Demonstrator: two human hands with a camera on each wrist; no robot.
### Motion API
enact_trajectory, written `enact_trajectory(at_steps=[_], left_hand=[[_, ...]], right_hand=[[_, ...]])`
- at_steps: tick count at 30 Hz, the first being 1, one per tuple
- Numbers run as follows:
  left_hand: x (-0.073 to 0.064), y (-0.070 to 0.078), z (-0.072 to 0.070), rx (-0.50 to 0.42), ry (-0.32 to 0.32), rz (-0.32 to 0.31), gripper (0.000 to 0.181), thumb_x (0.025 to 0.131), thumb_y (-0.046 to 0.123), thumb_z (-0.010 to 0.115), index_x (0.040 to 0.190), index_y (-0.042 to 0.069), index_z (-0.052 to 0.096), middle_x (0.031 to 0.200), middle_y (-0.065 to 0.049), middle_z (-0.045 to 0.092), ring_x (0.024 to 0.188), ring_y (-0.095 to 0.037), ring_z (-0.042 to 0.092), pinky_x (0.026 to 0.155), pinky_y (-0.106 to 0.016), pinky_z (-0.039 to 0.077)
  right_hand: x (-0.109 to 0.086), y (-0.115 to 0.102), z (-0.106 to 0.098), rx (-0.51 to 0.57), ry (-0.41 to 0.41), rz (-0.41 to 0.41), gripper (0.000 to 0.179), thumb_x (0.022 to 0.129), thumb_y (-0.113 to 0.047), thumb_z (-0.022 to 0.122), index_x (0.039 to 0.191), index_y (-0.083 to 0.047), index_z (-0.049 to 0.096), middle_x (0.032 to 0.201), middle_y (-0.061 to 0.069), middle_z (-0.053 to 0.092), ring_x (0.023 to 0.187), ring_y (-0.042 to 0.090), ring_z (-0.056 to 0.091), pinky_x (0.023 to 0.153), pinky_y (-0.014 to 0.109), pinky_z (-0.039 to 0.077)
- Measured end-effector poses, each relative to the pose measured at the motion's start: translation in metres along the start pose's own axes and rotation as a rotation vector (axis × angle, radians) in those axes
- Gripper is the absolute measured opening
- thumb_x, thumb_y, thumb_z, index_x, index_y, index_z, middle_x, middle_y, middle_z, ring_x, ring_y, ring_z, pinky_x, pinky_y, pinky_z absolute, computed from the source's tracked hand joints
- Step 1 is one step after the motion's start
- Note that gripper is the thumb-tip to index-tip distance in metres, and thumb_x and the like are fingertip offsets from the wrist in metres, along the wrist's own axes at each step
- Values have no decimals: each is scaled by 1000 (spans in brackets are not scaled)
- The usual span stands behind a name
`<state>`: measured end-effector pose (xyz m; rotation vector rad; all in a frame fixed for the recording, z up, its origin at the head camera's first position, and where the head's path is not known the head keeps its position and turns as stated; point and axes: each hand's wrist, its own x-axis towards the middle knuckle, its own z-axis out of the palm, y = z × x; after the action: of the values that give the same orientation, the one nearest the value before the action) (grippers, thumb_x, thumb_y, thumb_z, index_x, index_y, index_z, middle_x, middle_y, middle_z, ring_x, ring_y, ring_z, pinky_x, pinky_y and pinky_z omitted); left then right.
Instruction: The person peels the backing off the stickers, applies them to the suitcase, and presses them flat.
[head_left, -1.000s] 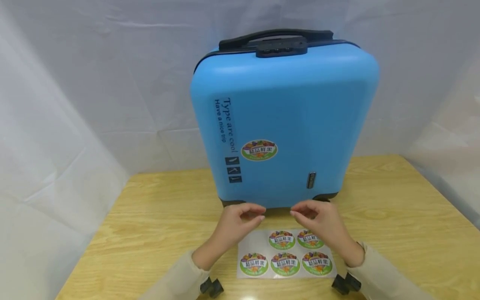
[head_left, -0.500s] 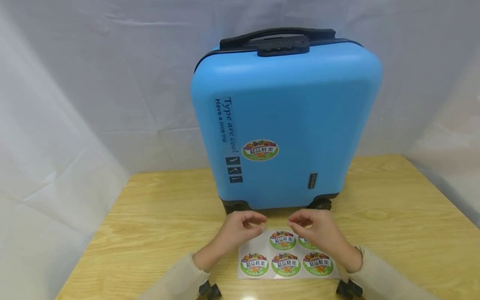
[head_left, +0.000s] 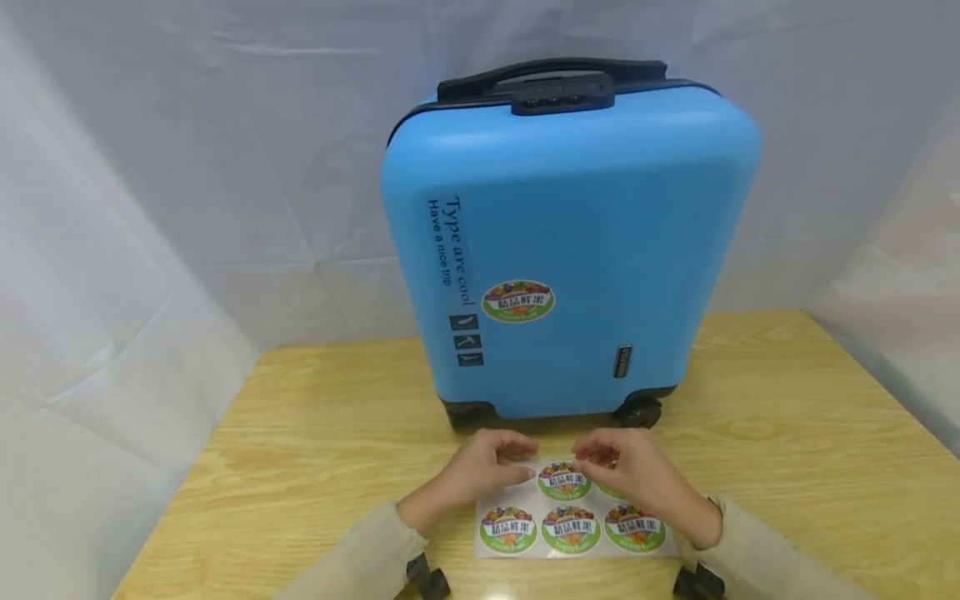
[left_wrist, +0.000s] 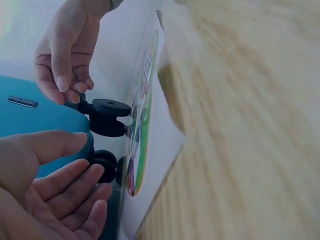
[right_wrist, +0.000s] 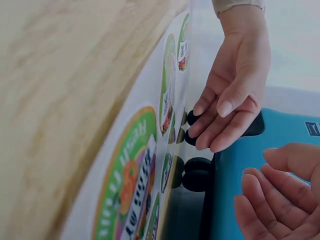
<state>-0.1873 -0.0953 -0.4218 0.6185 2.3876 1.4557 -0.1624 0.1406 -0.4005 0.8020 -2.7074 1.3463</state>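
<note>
My left hand (head_left: 483, 469) hovers above the upper left part of a white sticker sheet (head_left: 465, 550). Opposite it, my right hand (head_left: 637, 467) is over the sheet's upper right and partly hides a sticker there. Both hands hold nothing; in the wrist views their fingers are loosely bent, with a gap between thumb and fingers. Several oval fruit stickers (head_left: 571, 529) with green lower rims lie on the sheet, whose upper left spot is bare. A matching sticker (head_left: 518, 301) is on the front of the upright blue suitcase (head_left: 585, 225) behind the hands.
The sheet lies on a wood-grain table (head_left: 315, 433). On the suitcase are a black top handle (head_left: 555, 71), a lock (head_left: 562, 96), printed lettering on the left and black wheels (head_left: 640, 412) below. White cloth (head_left: 225, 167) hangs behind and at both sides.
Both hands have drawn back from the suitcase's lower edge, towards the person and over the sticker sheet. Their thumbs and fingers look slightly further apart. Suitcase and sheet stay in place.
</note>
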Motion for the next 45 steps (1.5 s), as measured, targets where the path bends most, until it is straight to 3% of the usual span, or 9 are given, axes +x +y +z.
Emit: enact_trajectory(at_steps=[8, 15, 22, 26, 31, 45], left_hand=[[7, -7, 3, 112, 27, -22, 32, 79, 7, 71, 111, 3, 66, 109, -7, 68, 102, -21, 63, 87, -33, 50], [6, -12, 5, 188, 28, -20, 39, 73, 6, 75, 112, 5, 66, 109, -6, 68, 101, -20, 63, 90, -32, 49], [3, -8, 5, 366, 21, 38, 43, 71, 10, 80, 112, 6, 66, 110, -5, 67, 100, -18, 61, 90, -30, 48], [2, -4, 4, 415, 19, 36, 45, 71, 13, 80, 113, 7, 66, 112, -3, 66, 102, -18, 59, 91, -31, 46], [1, -3, 4, 394, 20, 28, 42, 71, 12, 80, 111, 7, 66, 109, -4, 67, 98, -16, 61, 87, -28, 49], [-1, -2, 7, 382, 33, 11, 36, 72, 11, 80, 106, 7, 69, 103, -3, 69, 91, -14, 63, 82, -25, 50]], right_hand=[[-1, 1, 2, 44, -22, -22, 11, 85, -10, 69, 94, -3, 70, 86, 2, 69, 72, 6, 62, 63, 23, 53], [-2, 7, 6, 97, -62, 14, 12, 85, -11, 69, 94, -3, 70, 87, 2, 69, 73, 5, 62, 64, 24, 53], [1, 12, 7, 123, -96, 37, 13, 86, -13, 69, 95, -4, 70, 89, 2, 68, 74, 6, 62, 66, 24, 53], [3, 13, 7, 138, -139, 39, 15, 85, -12, 69, 97, -3, 69, 90, 5, 68, 75, 6, 62, 66, 24, 52], [5, 14, 10, 206, -220, 61, 21, 84, -15, 71, 100, -2, 69, 91, 7, 68, 75, 8, 62, 66, 24, 52], [5, 16, 17, 198, -255, 92, 20, 84, -13, 70, 99, 1, 69, 86, 4, 69, 74, 7, 63, 63, 22, 52]])
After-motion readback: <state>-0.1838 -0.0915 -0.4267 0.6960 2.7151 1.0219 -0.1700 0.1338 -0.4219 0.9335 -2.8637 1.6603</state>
